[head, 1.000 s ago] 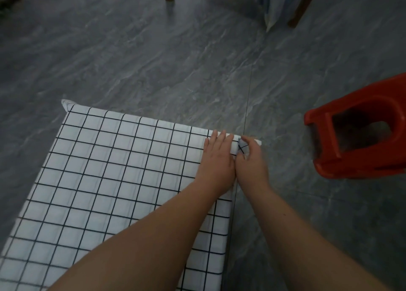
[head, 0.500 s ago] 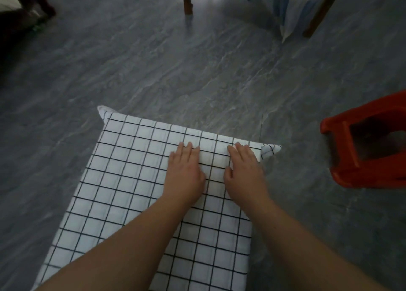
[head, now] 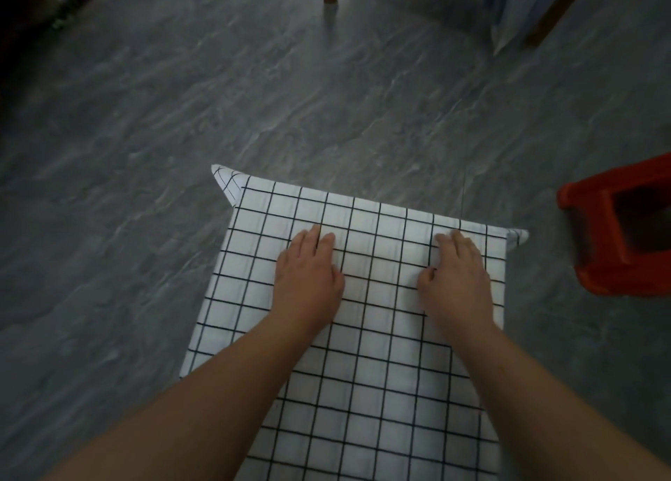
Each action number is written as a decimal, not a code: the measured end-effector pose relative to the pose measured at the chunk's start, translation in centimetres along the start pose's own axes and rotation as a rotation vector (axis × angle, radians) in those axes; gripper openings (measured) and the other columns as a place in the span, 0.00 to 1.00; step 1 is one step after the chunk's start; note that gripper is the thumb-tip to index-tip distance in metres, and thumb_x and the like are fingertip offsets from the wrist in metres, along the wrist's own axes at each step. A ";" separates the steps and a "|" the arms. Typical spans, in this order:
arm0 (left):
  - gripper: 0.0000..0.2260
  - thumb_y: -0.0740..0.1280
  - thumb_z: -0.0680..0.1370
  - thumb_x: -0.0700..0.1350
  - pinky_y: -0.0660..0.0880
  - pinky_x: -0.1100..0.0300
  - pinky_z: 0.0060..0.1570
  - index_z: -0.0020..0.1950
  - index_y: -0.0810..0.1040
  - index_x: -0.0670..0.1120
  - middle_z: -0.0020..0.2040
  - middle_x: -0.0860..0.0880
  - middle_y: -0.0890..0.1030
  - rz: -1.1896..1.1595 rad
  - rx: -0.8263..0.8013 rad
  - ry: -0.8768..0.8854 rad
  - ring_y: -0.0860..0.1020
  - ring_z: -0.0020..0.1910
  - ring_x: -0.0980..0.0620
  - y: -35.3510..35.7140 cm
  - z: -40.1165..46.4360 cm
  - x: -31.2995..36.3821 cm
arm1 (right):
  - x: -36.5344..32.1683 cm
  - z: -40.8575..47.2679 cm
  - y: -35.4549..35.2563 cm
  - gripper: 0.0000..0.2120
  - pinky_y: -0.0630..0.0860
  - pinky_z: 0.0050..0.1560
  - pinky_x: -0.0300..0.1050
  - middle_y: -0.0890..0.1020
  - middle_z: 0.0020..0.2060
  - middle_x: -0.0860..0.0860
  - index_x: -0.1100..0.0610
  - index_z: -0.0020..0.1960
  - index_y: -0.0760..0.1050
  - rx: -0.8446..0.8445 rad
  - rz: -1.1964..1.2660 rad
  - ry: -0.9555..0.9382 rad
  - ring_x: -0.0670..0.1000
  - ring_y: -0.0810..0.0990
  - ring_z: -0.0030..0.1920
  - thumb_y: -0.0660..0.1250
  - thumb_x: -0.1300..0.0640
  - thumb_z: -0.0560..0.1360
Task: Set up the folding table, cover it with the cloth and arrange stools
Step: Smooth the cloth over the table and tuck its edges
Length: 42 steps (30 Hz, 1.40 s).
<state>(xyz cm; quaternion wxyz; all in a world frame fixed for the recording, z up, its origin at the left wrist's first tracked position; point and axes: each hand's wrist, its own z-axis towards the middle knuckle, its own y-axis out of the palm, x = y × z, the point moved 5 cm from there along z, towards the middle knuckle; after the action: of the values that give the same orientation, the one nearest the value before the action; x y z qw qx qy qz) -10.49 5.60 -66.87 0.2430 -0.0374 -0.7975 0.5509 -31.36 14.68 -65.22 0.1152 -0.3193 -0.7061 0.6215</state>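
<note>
Two forearms reached in from the near edge over the cloth (head: 366, 382), which lay across the tabletop and hid it. Both the left hand (head: 308, 281) and right hand (head: 455, 281) lay flat on it, fingers straight, gripping nothing. It looked thin, light and soft, likely to slide or wrinkle under a palm, so pinching at the two jutting far corners seemed the best hold. Right of the table sat a red stool (head: 617, 226), probably stiff, light plastic, easy to lift by its rim. Beyond lay grey floor (head: 254, 99).

Both forearms reach forward; the left hand (head: 308, 275) and right hand (head: 456, 277) lie palm-down, fingers (head: 448, 241) straight, on the cloth (head: 381, 371), apart.
</note>
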 end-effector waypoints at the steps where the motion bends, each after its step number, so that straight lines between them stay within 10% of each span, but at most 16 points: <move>1: 0.25 0.54 0.81 0.50 0.54 0.47 0.76 0.78 0.57 0.49 0.80 0.47 0.55 -0.002 -0.012 0.007 0.52 0.78 0.48 -0.6 -0.2 -0.4 | -1.1 -0.7 0.0 0.28 0.60 0.75 0.57 0.65 0.76 0.58 0.56 0.74 0.65 -0.006 0.018 0.004 0.59 0.60 0.76 0.63 0.58 0.74; 19: 0.27 0.61 0.78 0.43 0.56 0.51 0.75 0.77 0.61 0.45 0.77 0.43 0.61 -0.100 -0.064 -0.078 0.57 0.76 0.45 -7.6 -4.3 -11.3 | -15.2 -10.3 1.5 0.30 0.47 0.77 0.48 0.53 0.80 0.51 0.51 0.80 0.52 -0.180 0.148 -0.148 0.52 0.49 0.80 0.57 0.53 0.81; 27: 0.24 0.62 0.78 0.38 0.74 0.52 0.54 0.74 0.67 0.47 0.55 0.43 0.77 -0.395 -0.049 -0.166 0.77 0.50 0.46 -9.6 2.9 -17.5 | -23.8 -5.4 4.4 0.30 0.50 0.78 0.48 0.57 0.79 0.53 0.54 0.80 0.56 -0.190 0.176 -0.130 0.54 0.52 0.79 0.59 0.56 0.79; 39: 0.32 0.68 0.75 0.38 0.57 0.48 0.73 0.74 0.61 0.59 0.79 0.51 0.53 0.096 -0.192 0.243 0.52 0.77 0.45 -8.3 17.1 -18.8 | -31.5 0.8 7.5 0.25 0.67 0.65 0.54 0.71 0.72 0.49 0.51 0.70 0.70 -0.115 0.066 0.026 0.51 0.68 0.71 0.57 0.53 0.73; 42: 0.20 0.68 0.76 0.47 0.52 0.48 0.73 0.67 0.72 0.56 0.75 0.50 0.63 0.193 -0.190 0.377 0.54 0.76 0.45 -7.0 19.2 -17.6 | -31.5 1.1 8.1 0.25 0.68 0.63 0.53 0.73 0.70 0.48 0.51 0.69 0.72 -0.103 0.030 0.016 0.51 0.70 0.69 0.60 0.54 0.72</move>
<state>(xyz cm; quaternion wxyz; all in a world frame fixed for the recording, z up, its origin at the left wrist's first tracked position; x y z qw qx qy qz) -1.80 -19.41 -71.91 0.3294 -0.2386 -0.7788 0.4775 -5.23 -4.71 -65.72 0.0951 -0.3403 -0.7313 0.5834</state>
